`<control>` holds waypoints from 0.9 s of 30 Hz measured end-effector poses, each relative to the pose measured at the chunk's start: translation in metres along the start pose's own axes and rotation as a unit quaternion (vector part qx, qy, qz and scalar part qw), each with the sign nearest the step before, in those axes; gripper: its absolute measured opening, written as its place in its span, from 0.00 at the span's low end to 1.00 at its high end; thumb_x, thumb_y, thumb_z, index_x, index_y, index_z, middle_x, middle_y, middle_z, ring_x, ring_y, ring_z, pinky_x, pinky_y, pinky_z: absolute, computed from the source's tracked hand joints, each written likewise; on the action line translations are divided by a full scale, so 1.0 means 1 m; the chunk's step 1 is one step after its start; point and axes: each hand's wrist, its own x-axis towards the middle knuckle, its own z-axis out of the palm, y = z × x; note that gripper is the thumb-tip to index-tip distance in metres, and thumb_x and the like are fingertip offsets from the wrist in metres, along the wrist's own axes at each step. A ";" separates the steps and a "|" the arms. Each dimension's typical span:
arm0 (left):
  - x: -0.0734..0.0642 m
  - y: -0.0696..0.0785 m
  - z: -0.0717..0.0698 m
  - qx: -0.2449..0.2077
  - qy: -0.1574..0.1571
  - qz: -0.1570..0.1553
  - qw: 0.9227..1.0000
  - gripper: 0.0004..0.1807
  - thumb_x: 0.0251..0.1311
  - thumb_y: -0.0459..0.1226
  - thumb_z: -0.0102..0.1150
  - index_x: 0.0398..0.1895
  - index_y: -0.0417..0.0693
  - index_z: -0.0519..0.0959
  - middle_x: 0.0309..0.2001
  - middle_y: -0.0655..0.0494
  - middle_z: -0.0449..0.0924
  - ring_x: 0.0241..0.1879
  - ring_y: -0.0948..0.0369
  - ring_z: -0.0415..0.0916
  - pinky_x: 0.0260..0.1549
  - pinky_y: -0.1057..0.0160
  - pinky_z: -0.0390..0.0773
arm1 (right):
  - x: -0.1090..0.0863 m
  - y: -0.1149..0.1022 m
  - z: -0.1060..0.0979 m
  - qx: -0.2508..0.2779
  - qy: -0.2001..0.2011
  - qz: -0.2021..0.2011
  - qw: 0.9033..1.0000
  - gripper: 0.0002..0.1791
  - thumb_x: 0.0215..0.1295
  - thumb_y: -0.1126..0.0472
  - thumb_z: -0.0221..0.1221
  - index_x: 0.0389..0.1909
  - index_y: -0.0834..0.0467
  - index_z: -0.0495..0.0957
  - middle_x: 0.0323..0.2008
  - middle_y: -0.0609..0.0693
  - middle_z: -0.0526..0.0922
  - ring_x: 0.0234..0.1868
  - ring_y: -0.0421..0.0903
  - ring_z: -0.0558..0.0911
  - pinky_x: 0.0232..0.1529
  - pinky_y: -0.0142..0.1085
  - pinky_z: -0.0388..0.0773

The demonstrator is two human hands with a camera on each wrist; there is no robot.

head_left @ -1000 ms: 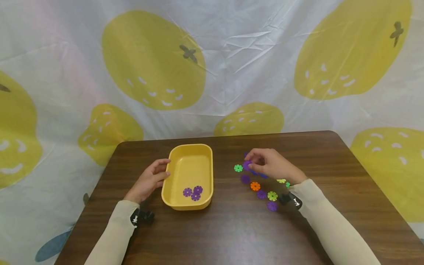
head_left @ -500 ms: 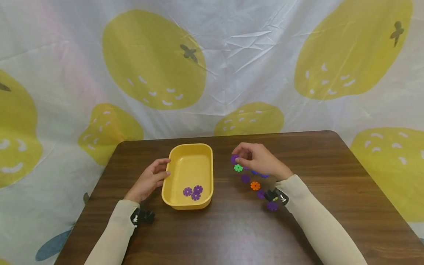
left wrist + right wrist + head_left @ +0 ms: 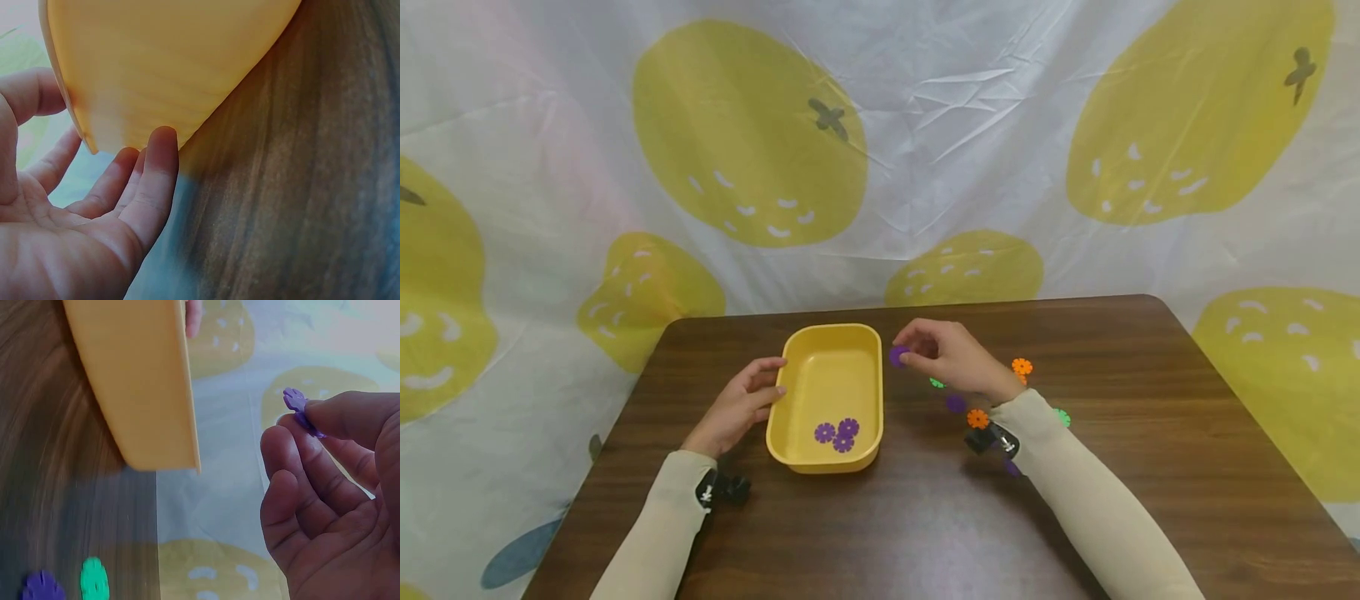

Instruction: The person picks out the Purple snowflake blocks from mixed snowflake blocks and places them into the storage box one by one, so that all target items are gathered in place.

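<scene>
My right hand pinches a purple snowflake disc between thumb and fingertips, just off the right rim of a yellow plastic tub. The right wrist view shows the held disc almost edge-on, its notches visible. With its thumb at the rim and other fingers against the outer wall, my left hand holds the tub's left side. In the left wrist view those fingers touch the wall from outside. Three purple discs lie together inside, toward the near end.
More snowflake discs are scattered right of the tub, partly hidden by my right arm: an orange disc, a purple one, a green one and others. A fruit-patterned cloth hangs behind the brown wooden table.
My right hand has moved left from the scattered discs to beside the tub, carrying the purple disc. The left hand and tub have stayed in place.
</scene>
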 end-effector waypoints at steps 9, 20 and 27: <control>0.006 -0.001 0.001 -0.006 0.002 0.001 1.000 0.31 0.74 0.36 0.61 0.77 0.52 0.65 0.72 0.39 0.68 0.63 0.48 0.79 0.56 0.55 0.87 | 0.018 -0.006 0.022 0.025 0.009 -0.027 0.999 0.08 0.73 0.61 0.67 0.49 0.54 0.84 0.40 0.47 0.90 0.37 0.45 0.86 0.39 0.34 0.84; 0.005 -0.002 0.002 -0.003 0.003 -0.001 1.000 0.31 0.74 0.37 0.62 0.77 0.53 0.65 0.73 0.40 0.68 0.64 0.47 0.78 0.57 0.56 0.86 | 0.039 -0.003 0.049 0.000 0.009 -0.052 0.999 0.07 0.70 0.62 0.68 0.47 0.55 0.85 0.35 0.46 0.89 0.34 0.40 0.84 0.35 0.32 0.83; 0.006 -0.002 0.003 -0.017 -0.004 0.006 1.000 0.31 0.74 0.34 0.60 0.77 0.51 0.65 0.72 0.38 0.68 0.62 0.49 0.79 0.54 0.56 0.87 | 0.044 -0.005 0.062 -0.043 -0.019 -0.057 0.997 0.07 0.69 0.62 0.69 0.45 0.53 0.85 0.35 0.44 0.90 0.35 0.37 0.85 0.38 0.31 0.83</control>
